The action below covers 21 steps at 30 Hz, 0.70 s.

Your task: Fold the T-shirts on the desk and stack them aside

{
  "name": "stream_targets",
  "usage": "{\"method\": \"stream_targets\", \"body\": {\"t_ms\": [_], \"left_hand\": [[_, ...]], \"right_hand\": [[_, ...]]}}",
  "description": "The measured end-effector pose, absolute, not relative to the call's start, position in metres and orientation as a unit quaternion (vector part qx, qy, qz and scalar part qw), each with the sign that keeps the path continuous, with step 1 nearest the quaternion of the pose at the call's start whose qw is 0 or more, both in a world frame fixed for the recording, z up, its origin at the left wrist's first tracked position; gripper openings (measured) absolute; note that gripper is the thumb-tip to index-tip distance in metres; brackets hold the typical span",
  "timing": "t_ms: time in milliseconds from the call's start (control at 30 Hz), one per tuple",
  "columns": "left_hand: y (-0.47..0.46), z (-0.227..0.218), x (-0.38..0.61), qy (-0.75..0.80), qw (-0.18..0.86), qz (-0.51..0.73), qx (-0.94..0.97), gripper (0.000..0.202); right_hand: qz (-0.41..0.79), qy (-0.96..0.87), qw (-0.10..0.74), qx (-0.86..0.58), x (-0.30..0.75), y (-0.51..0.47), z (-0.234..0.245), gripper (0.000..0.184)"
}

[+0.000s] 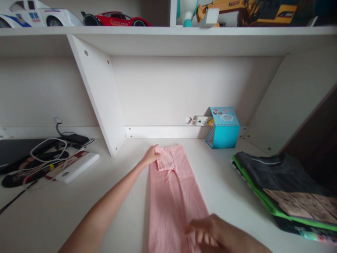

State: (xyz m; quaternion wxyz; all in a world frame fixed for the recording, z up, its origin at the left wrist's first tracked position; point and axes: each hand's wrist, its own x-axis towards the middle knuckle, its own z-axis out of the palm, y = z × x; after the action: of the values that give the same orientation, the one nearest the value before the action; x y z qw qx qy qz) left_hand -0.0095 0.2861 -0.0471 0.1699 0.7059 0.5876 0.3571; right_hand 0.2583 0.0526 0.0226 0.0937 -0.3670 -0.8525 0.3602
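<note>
We have a long, pink folded cloth garment (168, 200) laid lengthwise on a smooth white desk (126, 211), running from near the desk's back edge toward its front edge, where the view cuts it off. Our left hand (152, 154) is at the garment's far left corner, with the thumb and fingers pinched on the cloth there; most of the garment stretches from those fingers toward us. Just to their right, a small pink cloth flap (165, 162) lies folded over the garment's far end. Our right hand (209, 230) is over the near part of the garment, at its right side, with the fingers curled in. They are blurred, and we cannot tell whether they grip the pink cloth or only hang over it.

Toward the desk's back right corner, well apart from both hands, we see a turquoise tent-shaped desk calendar (226, 137). Along the right edge lies a stack of dark grey, bright green and black folded clothes (265, 179). Toward the back left corner, we find a black rectangular power adapter (76, 139) and, nearer us, a white oblong box (79, 168).
</note>
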Motion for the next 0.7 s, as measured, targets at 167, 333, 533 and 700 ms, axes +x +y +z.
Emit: {"method": "stream_targets", "body": {"t_ms": [167, 333, 533, 700], "left_hand": [[0.277, -0.052, -0.017, 0.607, 0.104, 0.345, 0.708, 0.049], [0.261, -0.063, -0.012, 0.604, 0.062, 0.332, 0.722, 0.047], [0.244, -0.068, -0.008, 0.619, 0.022, 0.284, 0.732, 0.044], [0.239, -0.065, -0.009, 0.665, 0.006, 0.223, 0.713, 0.047]], "right_hand": [[0.168, -0.853, 0.193, -0.455, 0.252, 0.145, 0.012, 0.033], [0.098, -0.819, 0.216, -0.522, 0.226, 0.236, -0.02, 0.037], [0.054, -0.819, 0.197, -0.536, 0.213, 0.271, -0.044, 0.041], [0.035, -0.786, 0.165, -0.595, 0.22, 0.277, -0.062, 0.042]]}}
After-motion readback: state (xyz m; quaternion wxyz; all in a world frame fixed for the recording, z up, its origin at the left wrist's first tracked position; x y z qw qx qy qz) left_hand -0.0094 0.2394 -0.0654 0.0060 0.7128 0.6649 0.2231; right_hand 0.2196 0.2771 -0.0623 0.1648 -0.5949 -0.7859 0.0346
